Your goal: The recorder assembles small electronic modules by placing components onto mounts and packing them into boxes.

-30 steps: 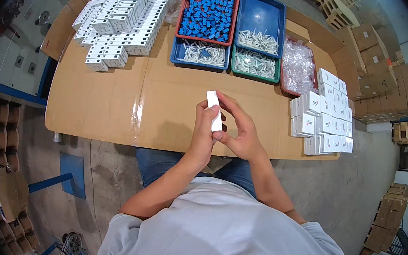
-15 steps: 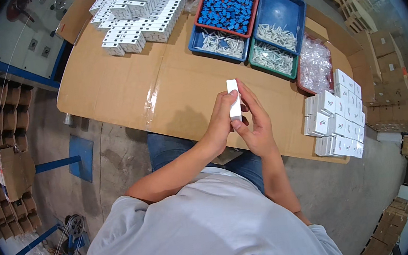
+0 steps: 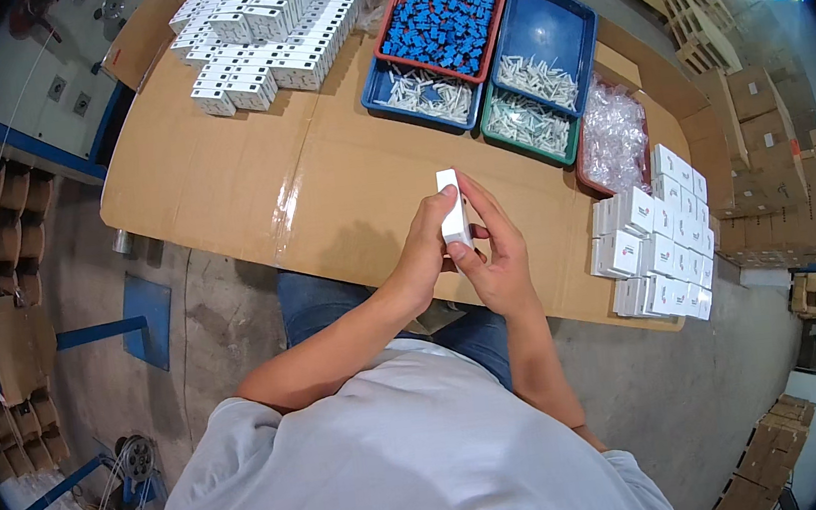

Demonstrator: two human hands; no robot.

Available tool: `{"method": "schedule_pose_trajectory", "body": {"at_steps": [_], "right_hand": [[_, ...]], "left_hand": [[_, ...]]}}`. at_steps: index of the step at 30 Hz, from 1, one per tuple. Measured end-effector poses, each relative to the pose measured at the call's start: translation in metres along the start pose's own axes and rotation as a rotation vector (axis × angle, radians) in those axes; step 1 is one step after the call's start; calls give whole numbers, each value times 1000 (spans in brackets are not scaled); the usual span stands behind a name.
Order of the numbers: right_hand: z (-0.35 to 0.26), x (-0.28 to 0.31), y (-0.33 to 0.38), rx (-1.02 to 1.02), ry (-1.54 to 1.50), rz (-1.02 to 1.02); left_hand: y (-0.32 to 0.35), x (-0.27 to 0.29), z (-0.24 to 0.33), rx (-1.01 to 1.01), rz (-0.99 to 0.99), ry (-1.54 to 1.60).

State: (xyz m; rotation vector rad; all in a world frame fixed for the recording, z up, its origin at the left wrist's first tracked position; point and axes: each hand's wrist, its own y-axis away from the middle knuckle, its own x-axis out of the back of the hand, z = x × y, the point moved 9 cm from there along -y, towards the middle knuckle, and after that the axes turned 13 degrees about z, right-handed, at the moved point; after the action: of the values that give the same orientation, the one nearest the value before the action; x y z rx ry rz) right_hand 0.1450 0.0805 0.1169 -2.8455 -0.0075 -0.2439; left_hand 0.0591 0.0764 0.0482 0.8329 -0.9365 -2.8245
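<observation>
Between my two hands is a small white box (image 3: 452, 212), held on edge above the cardboard-covered table. My left hand (image 3: 424, 243) grips its left side, with the thumb lying on the upper part of the narrow face. Along the right side, my right hand (image 3: 498, 250) has its fingers stretched up and its thumb at the near end. The box hides some of the fingers of both hands.
Stacks of white boxes (image 3: 278, 38) stand at the far left, and more white boxes (image 3: 664, 246) at the right. Across the back are a red tray (image 3: 391, 47) of blue parts, blue (image 3: 543, 23) and green (image 3: 558, 154) trays of white pieces, and a tray of clear plastic pieces (image 3: 613, 136).
The whole view has shifted slightly, so the table and trays sit a little further left. Both hands keep the white box, its top now tilted slightly to the left.
</observation>
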Motion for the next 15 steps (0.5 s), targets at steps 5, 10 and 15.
{"method": "schedule_pose_trajectory", "body": {"at_steps": [5, 10, 15], "right_hand": [[4, 1, -1, -23, -17, 19], [-5, 6, -6, 34, 50, 26], [0, 10, -6, 96, 18, 51]], "left_hand": [[-2, -1, 1, 0, -24, -8], [-2, -5, 4, -19, -9, -13], [-1, -6, 11, -98, 19, -32]]}}
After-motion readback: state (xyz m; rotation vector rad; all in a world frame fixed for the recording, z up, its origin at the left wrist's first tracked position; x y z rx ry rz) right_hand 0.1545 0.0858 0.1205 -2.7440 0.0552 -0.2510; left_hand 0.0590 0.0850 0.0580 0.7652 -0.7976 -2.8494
